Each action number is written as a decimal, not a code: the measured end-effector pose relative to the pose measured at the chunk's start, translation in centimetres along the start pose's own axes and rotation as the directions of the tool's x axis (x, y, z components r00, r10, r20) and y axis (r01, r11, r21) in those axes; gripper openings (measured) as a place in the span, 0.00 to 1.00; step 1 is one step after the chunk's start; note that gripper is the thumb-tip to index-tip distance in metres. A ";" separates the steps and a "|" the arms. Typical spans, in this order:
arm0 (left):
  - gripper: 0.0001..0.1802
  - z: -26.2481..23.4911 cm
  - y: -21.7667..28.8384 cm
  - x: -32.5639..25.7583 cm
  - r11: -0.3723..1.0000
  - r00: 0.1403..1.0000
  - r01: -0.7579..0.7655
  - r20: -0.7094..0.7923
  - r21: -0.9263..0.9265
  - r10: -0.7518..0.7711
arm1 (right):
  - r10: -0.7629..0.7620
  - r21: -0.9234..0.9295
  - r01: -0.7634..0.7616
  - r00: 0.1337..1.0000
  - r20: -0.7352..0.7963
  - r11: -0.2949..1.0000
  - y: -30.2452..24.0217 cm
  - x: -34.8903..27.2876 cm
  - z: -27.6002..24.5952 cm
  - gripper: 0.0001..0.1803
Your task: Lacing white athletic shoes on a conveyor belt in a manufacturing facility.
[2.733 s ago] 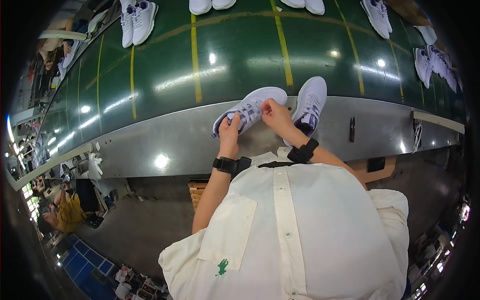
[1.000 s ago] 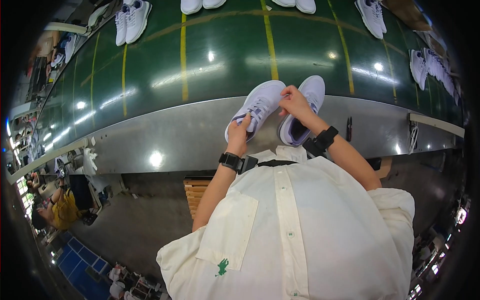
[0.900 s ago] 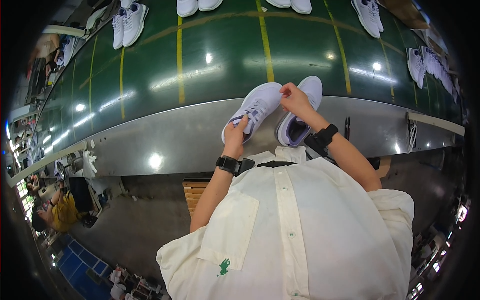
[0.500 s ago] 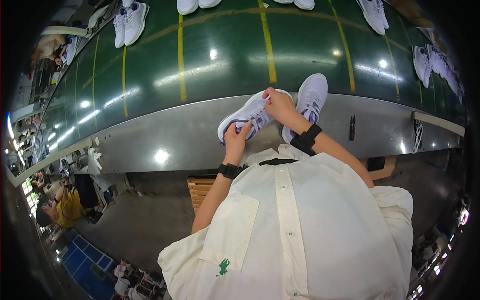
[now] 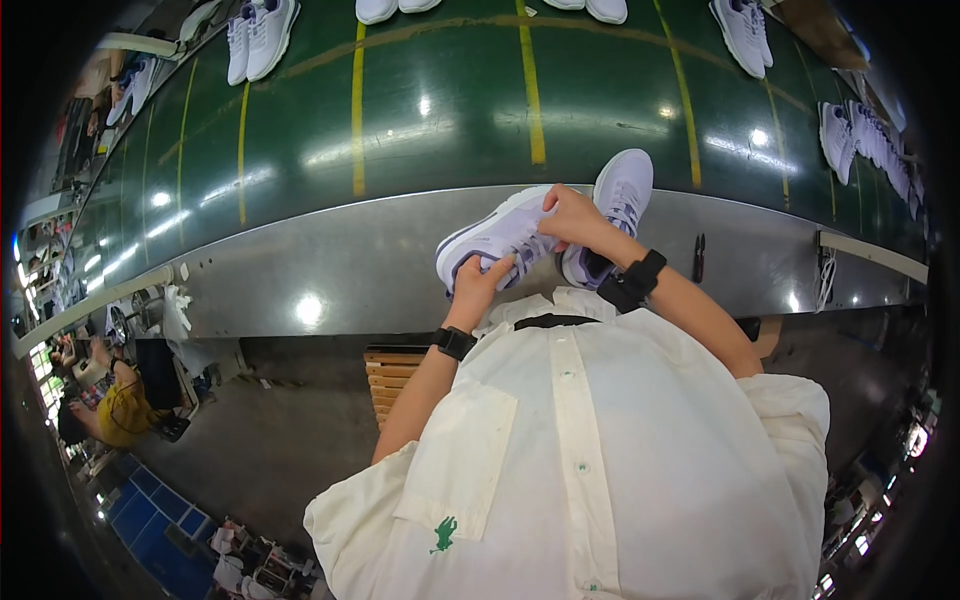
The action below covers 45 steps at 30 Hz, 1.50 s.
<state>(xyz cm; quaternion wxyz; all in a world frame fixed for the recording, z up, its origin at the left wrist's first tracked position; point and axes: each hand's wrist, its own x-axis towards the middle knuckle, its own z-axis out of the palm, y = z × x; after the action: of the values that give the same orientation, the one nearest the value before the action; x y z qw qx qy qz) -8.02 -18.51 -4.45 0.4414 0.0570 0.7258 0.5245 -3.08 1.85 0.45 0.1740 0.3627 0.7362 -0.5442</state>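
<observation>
A pale lilac sneaker [image 5: 500, 228] with a white sole lies tilted at the edge of the metal ledge, its toe pointing up and to the right. My left hand [image 5: 477, 287] grips it at the heel and collar, thumb near the opening. The fingers of my right hand [image 5: 577, 217] are bent and closed at the shoe's front upper, by the laces; whether they pinch anything small is hidden. Just right of that hand stands a second lilac sneaker [image 5: 625, 185], toe pointing away, its heel partly covered by my right wrist.
The grey metal ledge [image 5: 380, 255] borders a green conveyor belt [image 5: 440, 130] with yellow lines. White and lilac sneakers [image 5: 268, 40] stand in pairs along the belt's far side. A small dark tool [image 5: 699, 258] lies on the ledge to the right. A slatted wooden stool [image 5: 390, 380] is below.
My right hand has shifted slightly right and down, from the toe area toward the laces. The held sneaker has rolled a little, showing more of its side. My left hand keeps its grip.
</observation>
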 end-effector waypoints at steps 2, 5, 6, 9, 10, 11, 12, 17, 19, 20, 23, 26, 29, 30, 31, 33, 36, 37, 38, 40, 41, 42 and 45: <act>0.18 0.3 0.9 0.3 0.996 1.000 -0.024 -0.006 -0.085 0.024 | -0.039 -0.004 0.039 0.998 -0.042 0.999 0.9 0.0 -0.6 0.17; 0.17 0.2 1.9 1.9 0.990 0.999 0.005 -0.036 -0.140 -0.010 | -0.103 0.054 0.117 0.972 -0.212 0.992 1.2 0.6 -2.3 0.18; 0.16 0.0 2.0 2.2 0.975 0.996 0.058 -0.058 -0.217 -0.072 | -0.102 0.058 0.118 0.971 -0.217 0.991 1.7 1.0 -2.3 0.18; 0.17 0.4 3.0 2.6 0.931 0.986 0.111 -0.081 -0.348 -0.148 | -0.225 -0.309 0.149 0.948 -0.226 0.939 2.7 1.4 -1.7 0.24; 0.17 0.5 2.8 2.6 0.894 0.981 0.130 -0.077 -0.428 -0.179 | -0.225 -0.307 0.148 0.946 -0.232 0.940 3.2 1.7 -1.0 0.24; 0.15 0.8 3.2 2.1 0.890 0.982 0.125 -0.075 -0.439 -0.175 | -0.330 -0.462 0.213 0.925 -0.190 0.861 3.9 2.0 0.0 0.27; 0.15 1.3 3.1 2.1 0.892 0.982 0.125 -0.071 -0.435 -0.172 | -0.424 -0.601 0.269 0.896 -0.130 0.752 4.7 2.4 0.7 0.30; 0.11 1.6 1.7 1.7 0.768 0.998 -0.050 -0.067 -0.638 0.009 | -0.442 -0.681 0.257 0.890 -0.109 0.686 4.6 1.6 2.0 0.39; 0.11 1.5 1.8 1.8 0.772 0.998 -0.063 -0.053 -0.632 0.038 | -0.486 -0.690 0.271 0.863 -0.135 0.672 4.8 1.9 2.1 0.39; 0.11 1.6 1.9 1.7 0.772 0.997 -0.079 -0.044 -0.631 0.066 | -0.485 -0.690 0.267 0.864 -0.138 0.672 4.9 1.9 2.1 0.39; 0.11 1.6 2.0 1.3 0.775 0.995 -0.098 -0.075 -0.624 0.066 | -0.506 -0.681 0.298 0.854 -0.124 0.669 4.6 1.9 2.0 0.38; 0.11 1.5 2.5 1.1 0.754 1.000 -0.018 -0.019 -0.657 0.007 | -0.474 -0.690 0.290 0.876 -0.087 0.663 4.4 1.5 1.9 0.39; 0.12 1.2 1.5 1.5 0.771 0.996 0.078 0.007 -0.632 -0.094 | -0.433 -0.654 0.310 0.901 -0.030 0.690 4.9 2.0 1.1 0.41; 0.12 1.3 1.0 1.5 0.771 0.996 0.076 0.005 -0.633 -0.093 | -0.436 -0.637 0.321 0.900 -0.026 0.701 5.1 2.1 1.2 0.39; 0.12 1.5 1.3 1.3 0.769 0.998 0.055 0.000 -0.637 -0.071 | -0.438 -0.619 0.328 0.899 -0.029 0.714 5.4 2.3 1.0 0.38; 0.12 1.9 1.6 1.3 0.767 0.999 0.040 0.005 -0.641 -0.048 | -0.494 -0.602 0.360 0.867 -0.066 0.713 6.4 3.2 0.4 0.34; 0.12 1.7 1.8 1.8 0.759 0.999 0.034 0.000 -0.651 -0.044 | -0.536 -0.480 0.398 0.823 -0.189 0.781 4.6 2.3 -0.1 0.26; 0.13 1.7 1.9 2.1 0.764 0.999 0.043 0.009 -0.644 -0.049 | -0.507 -0.367 0.397 0.815 -0.281 0.841 3.8 1.6 0.0 0.22; 0.13 1.6 1.9 2.3 0.769 0.999 0.050 0.017 -0.637 -0.051 | -0.509 -0.368 0.399 0.814 -0.279 0.840 3.3 1.4 0.5 0.22; 0.14 1.2 1.9 2.6 0.778 0.999 0.045 0.021 -0.627 -0.041 | -0.328 -0.156 0.299 0.920 -0.216 0.942 2.2 1.3 1.7 0.17; 0.15 0.8 2.0 2.6 0.788 0.999 0.039 0.023 -0.614 -0.031 | -0.345 -0.159 0.317 0.914 -0.211 0.935 1.9 1.2 2.3 0.17; 0.15 0.5 2.0 2.4 0.791 0.999 0.030 0.039 -0.611 -0.008 | -0.458 -0.280 0.385 0.846 -0.274 0.879 1.7 1.3 2.9 0.15; 0.12 0.0 1.0 2.1 0.840 0.998 0.026 -0.027 -0.542 -0.048 | -0.539 -0.523 0.350 0.800 -0.265 0.777 2.0 2.7 4.7 0.11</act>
<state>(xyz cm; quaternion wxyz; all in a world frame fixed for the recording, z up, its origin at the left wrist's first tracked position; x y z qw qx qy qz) -9.65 -16.98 -4.86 0.4350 -0.0944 0.5579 0.7004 -4.12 -1.29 -4.30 -0.0384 0.2271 0.9261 -0.2989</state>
